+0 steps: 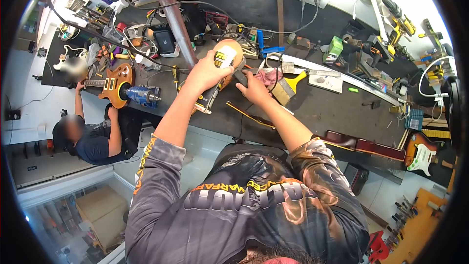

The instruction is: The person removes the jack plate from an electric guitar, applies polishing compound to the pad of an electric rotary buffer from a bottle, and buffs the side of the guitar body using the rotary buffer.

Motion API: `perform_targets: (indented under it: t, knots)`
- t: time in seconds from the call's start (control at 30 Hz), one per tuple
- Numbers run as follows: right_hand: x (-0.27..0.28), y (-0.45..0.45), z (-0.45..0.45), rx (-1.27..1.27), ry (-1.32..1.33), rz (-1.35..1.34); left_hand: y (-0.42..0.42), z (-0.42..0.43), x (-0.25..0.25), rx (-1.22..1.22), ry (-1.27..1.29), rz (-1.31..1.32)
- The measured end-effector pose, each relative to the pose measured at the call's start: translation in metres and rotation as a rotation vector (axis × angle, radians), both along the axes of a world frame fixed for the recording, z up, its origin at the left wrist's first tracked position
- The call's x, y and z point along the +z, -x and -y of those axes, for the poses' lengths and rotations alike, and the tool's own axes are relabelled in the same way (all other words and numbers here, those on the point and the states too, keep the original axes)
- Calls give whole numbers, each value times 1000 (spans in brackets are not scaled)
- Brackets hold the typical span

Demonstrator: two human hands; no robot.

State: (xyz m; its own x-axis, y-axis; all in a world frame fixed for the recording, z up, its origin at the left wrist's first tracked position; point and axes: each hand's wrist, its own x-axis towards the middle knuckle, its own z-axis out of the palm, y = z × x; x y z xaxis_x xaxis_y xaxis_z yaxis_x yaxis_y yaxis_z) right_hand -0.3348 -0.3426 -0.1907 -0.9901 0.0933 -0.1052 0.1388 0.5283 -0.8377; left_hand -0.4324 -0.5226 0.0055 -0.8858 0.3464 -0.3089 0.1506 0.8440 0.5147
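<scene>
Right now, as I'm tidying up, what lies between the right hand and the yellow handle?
Mainly a crumpled pink cloth, as the head view shows.

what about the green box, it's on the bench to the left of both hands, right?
The side is wrong: in the head view, the green box is on the bench to the right of both the left hand and right hand.

Your forearms [291, 124] reach forward, angling inward; your left hand [209, 72] grips with curled fingers, your right hand [255, 89] curls nearby.
</scene>
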Motion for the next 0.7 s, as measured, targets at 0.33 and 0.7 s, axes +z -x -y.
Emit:
perform_targets:
  t: [0.33, 0.7]
  knots:
    - [-11, 2, 2, -6, -50, -78, 8, -16, -3, 13, 108, 18]
    - [-11, 2, 3, -11, -85, -69, 4, -31, 4, 30, 210, 8]
